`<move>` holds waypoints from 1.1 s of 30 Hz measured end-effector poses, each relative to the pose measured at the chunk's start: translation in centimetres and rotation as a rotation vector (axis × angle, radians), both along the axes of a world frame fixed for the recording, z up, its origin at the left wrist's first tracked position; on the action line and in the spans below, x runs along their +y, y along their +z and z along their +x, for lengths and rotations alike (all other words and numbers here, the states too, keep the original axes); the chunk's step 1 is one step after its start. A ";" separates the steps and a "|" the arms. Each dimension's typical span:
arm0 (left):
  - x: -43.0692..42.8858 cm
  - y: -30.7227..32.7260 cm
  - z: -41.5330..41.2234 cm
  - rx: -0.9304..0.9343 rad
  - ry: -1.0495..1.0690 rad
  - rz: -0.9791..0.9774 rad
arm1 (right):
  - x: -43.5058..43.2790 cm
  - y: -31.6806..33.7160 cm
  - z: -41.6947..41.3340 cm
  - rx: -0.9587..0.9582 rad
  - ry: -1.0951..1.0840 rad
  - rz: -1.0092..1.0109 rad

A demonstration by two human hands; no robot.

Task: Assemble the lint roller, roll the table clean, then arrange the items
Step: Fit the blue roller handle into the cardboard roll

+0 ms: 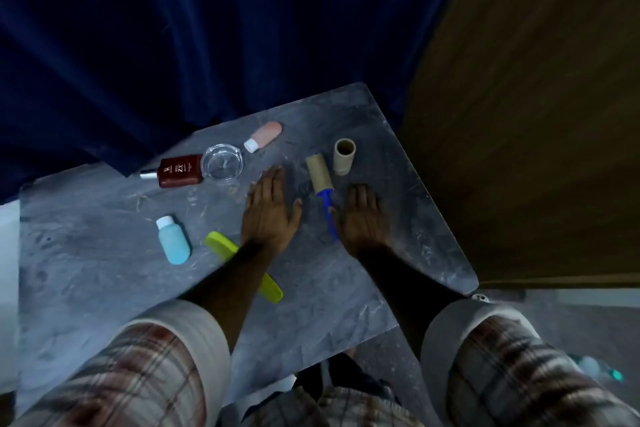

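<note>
A lint roller (322,184) with a tan roll and a blue handle lies flat on the grey marble table (104,274), between my two hands. A separate tan cardboard tube (343,156) stands upright just right of its roll end. My left hand (272,211) rests palm down on the table, left of the roller, fingers apart and holding nothing. My right hand (362,218) lies palm down right of the blue handle, its thumb beside or touching the handle, with nothing gripped.
A brown perfume bottle (180,170) lies next to a clear glass dish (222,161). A pink bottle (264,136) lies at the back, a light blue bottle (172,240) at the left, and a yellow-green case (242,265) under my left forearm. Blue curtain behind, wooden panel at the right.
</note>
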State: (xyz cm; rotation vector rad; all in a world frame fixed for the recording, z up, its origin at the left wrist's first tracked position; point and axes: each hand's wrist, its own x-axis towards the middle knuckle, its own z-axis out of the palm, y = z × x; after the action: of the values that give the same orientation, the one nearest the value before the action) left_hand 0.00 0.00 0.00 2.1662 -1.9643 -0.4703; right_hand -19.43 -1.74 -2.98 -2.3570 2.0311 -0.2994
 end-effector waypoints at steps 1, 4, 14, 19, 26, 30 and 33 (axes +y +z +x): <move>0.0 -0.2 0.0 0.004 0.006 0.007 | -0.2 -0.1 0.2 -0.011 0.012 0.033; 0.2 -0.3 0.0 -0.002 0.033 0.025 | -0.5 0.1 0.8 0.033 0.017 0.109; 0.4 -1.2 0.7 0.031 0.082 0.020 | -2.1 0.1 2.6 0.040 -0.002 0.283; -0.2 -1.6 1.0 0.072 0.113 -0.002 | -2.8 -0.1 2.7 0.004 -0.017 0.328; -2.3 -1.0 0.9 0.438 0.386 -0.060 | -3.5 1.3 3.0 -0.091 0.038 0.379; -3.8 1.2 1.2 0.991 0.755 -0.175 | -3.4 3.2 3.1 -0.230 0.158 0.284; -3.4 3.2 1.9 1.202 0.845 -0.112 | -3.3 4.6 2.8 -0.276 0.290 0.147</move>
State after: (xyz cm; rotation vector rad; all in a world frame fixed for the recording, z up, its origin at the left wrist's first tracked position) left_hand 1.88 -3.40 3.15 1.6804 -0.4003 -1.0713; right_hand -16.62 -5.00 1.58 -2.3258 1.5168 -0.4226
